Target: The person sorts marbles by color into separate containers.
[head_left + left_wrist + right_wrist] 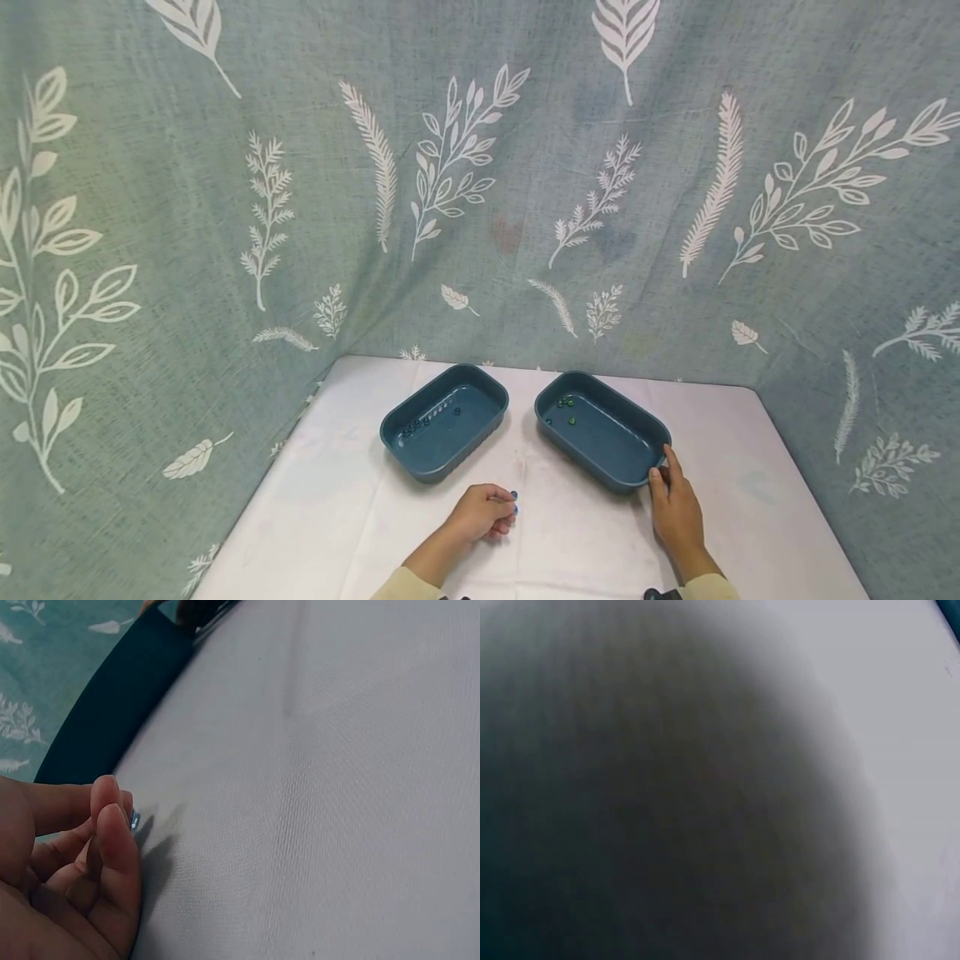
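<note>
My left hand (pixel 483 512) is low over the white cloth, between and in front of two teal trays. Its thumb and index fingertips meet at small shiny blue beads (pixel 515 509), one more showing at the index tip; in the left wrist view a blue bead (pixel 135 819) peeks out behind the fingertips. My right hand (pixel 677 504) holds the near right corner of the right tray (pixel 615 481), thumb on the front side and index finger along the right side. Several green beads (pixel 572 421) lie at that tray's left end. A blurred dark shape fills most of the right wrist view.
The left tray (pixel 442 475) stands angled at the back left, with several dark beads (pixel 411 428) inside, mostly at its left end. White cloth (pixel 330 517) covers the table. Green leaf-patterned fabric (pixel 480 208) hangs behind and along both sides.
</note>
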Demonstrator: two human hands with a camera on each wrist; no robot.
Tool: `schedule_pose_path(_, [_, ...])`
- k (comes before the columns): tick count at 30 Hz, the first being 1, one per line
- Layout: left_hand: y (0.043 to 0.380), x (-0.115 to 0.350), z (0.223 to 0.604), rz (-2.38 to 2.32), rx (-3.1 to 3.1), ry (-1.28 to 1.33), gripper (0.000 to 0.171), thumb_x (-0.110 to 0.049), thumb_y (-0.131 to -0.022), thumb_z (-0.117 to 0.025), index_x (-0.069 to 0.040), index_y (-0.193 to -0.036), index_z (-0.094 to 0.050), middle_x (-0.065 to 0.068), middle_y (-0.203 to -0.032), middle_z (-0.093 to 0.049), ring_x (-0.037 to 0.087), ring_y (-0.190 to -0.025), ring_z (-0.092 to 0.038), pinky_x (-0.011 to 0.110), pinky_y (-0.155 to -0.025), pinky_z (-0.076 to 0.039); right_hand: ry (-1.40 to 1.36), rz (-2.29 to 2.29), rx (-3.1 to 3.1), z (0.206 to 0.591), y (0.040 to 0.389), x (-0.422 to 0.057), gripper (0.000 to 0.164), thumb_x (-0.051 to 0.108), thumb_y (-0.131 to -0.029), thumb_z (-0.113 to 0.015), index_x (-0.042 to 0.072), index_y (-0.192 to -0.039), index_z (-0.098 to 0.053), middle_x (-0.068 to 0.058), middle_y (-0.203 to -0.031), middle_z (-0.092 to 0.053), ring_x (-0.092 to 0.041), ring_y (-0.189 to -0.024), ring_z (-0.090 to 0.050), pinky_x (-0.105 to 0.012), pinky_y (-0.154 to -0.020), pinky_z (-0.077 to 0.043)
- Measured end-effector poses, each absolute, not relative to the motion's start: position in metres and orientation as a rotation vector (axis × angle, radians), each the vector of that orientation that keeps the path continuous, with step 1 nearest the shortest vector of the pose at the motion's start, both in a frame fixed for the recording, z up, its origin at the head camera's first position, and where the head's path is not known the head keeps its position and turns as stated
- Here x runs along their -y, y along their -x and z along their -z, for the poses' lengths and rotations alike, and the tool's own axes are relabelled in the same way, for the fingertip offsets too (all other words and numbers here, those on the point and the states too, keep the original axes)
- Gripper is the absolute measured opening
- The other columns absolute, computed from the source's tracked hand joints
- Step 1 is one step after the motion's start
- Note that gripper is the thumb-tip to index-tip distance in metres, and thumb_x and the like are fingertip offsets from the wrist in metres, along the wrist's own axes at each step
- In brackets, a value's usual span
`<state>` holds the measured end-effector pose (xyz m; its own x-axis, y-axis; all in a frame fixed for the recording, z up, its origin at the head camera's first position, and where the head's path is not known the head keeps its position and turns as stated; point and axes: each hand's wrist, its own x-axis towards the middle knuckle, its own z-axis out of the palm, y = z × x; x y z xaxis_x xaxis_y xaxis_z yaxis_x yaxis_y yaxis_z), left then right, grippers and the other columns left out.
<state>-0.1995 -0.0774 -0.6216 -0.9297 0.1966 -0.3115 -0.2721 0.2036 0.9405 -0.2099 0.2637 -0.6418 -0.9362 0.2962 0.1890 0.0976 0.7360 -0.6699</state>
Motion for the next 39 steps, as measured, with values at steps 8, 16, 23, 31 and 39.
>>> schedule_pose_path(8, [0.201,0.068,0.622,-1.674,-2.231,0.065,0.004,-0.003,-0.090,-0.064,-0.002,-0.089,-0.068,0.007,-0.069,-0.066,0.011,-0.052,-0.059,0.023,-0.045,-0.051,0.287,-1.001,2.637,0.644,0.209,-0.264,0.057,0.041,-0.106,-0.030,0.015,-0.156,-0.020,-0.028,-0.127,-0.055,-0.047,-0.119,-0.047,-0.064,-0.098,-0.034])
schedule_pose_path(16, [0.200,0.064,0.622,-1.616,-2.291,0.090,0.008,-0.002,-0.089,-0.065,-0.002,-0.082,-0.066,0.005,-0.066,-0.065,0.010,-0.050,-0.058,0.023,-0.045,-0.051,0.328,-1.000,2.661,0.646,0.211,-0.264,0.057,0.041,-0.106,-0.028,0.016,-0.156,-0.017,-0.027,-0.130,-0.052,-0.047,-0.122,-0.046,-0.064,-0.101,-0.032])
schedule_pose_path(23, [0.202,0.069,0.621,-1.642,-2.233,0.098,0.009,-0.009,-0.090,-0.066,-0.005,-0.083,-0.068,0.005,-0.070,-0.067,0.012,-0.054,-0.060,0.024,-0.048,-0.053,0.335,-0.997,2.655,0.647,0.211,-0.264,0.057,0.041,-0.106,-0.028,0.016,-0.157,-0.016,-0.027,-0.130,-0.052,-0.046,-0.122,-0.045,-0.063,-0.102,-0.032])
schedule_pose_path(31, [0.206,0.084,0.615,-1.864,-1.929,0.161,0.016,-0.010,-0.091,-0.066,0.004,-0.097,-0.069,0.007,-0.078,-0.070,0.008,-0.055,-0.057,0.020,-0.050,-0.050,0.328,-0.992,2.654,0.645,0.212,-0.263,0.057,0.040,-0.107,-0.029,0.016,-0.157,-0.016,-0.028,-0.131,-0.052,-0.047,-0.122,-0.045,-0.063,-0.102,-0.031])
schedule_pose_path(39, [0.207,0.099,0.602,-1.938,-1.887,0.132,0.023,-0.009,-0.095,-0.060,0.008,-0.110,-0.065,0.008,-0.084,-0.069,0.010,-0.061,-0.059,0.021,-0.055,-0.052,0.321,-1.004,2.662,0.646,0.211,-0.264,0.056,0.039,-0.107,-0.028,0.016,-0.157,-0.016,-0.028,-0.131,-0.052,-0.047,-0.123,-0.045,-0.064,-0.102,-0.031])
